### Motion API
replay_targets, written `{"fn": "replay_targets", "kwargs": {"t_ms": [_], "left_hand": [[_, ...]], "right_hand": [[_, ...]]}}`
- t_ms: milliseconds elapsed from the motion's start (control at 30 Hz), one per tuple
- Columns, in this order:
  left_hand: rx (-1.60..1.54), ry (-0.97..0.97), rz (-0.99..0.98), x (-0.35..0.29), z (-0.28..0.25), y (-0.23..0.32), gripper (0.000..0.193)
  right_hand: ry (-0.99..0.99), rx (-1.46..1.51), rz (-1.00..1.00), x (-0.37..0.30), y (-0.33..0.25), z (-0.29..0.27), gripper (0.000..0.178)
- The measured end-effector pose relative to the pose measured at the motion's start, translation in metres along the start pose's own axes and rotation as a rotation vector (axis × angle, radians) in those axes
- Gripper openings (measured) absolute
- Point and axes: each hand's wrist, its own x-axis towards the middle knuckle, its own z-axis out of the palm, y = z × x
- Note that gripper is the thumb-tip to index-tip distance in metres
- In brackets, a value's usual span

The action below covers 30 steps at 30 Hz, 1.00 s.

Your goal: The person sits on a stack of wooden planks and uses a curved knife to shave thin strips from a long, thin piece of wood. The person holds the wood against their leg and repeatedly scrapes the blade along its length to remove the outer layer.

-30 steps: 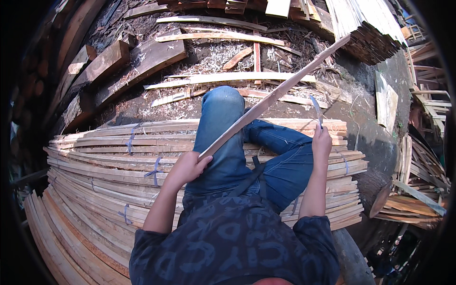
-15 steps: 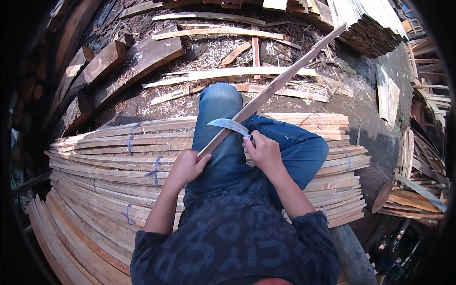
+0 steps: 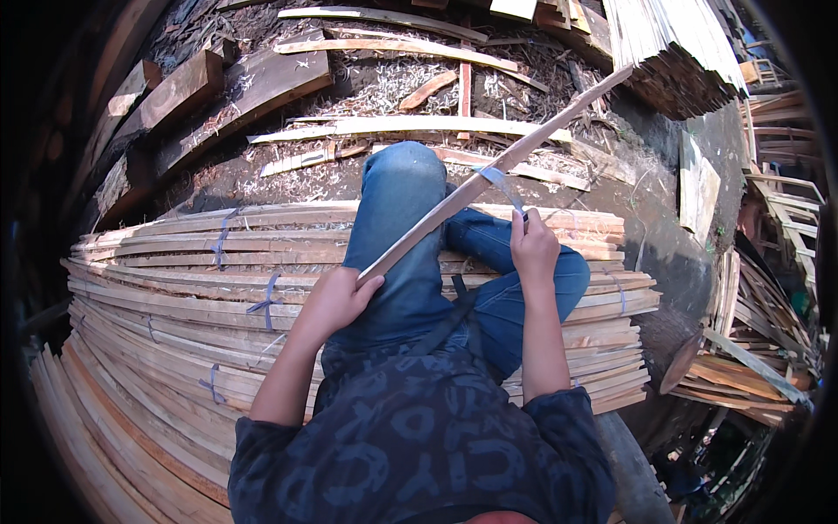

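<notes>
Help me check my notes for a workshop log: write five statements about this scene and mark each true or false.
1. The left hand grips the near end of a wooden strip. True.
2. The right hand is empty. False: it holds a curved knife by the handle.
3. Seen from above, the wooden strip crosses over the blue jeans. True.
4. The bundled strips on the person's left are tied in bright red. False: the ties are bluish purple.
5. The blade lies well away from the wooden strip. False: in this view it overlaps the wooden strip, though contact cannot be confirmed.
</notes>
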Motion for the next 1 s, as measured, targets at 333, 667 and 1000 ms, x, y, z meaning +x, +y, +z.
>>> {"fn": "replay_targets", "kwargs": {"t_ms": [333, 667, 1000], "left_hand": [[-0.155, -0.055, -0.112, -0.001, -0.010, 0.000, 0.049], [0.043, 0.194, 0.000, -0.022, -0.007, 0.033, 0.038], [0.032, 0.186, -0.062, -0.026, 0.002, 0.033, 0.031]], "right_hand": [[0.140, 0.158, 0.302, -0.025, 0.110, -0.038, 0.043], [-0.114, 0.542, 0.019, -0.059, -0.024, -0.002, 0.036], [-0.258, 0.238, -0.279, -0.045, -0.074, -0.012, 0.036]]}}
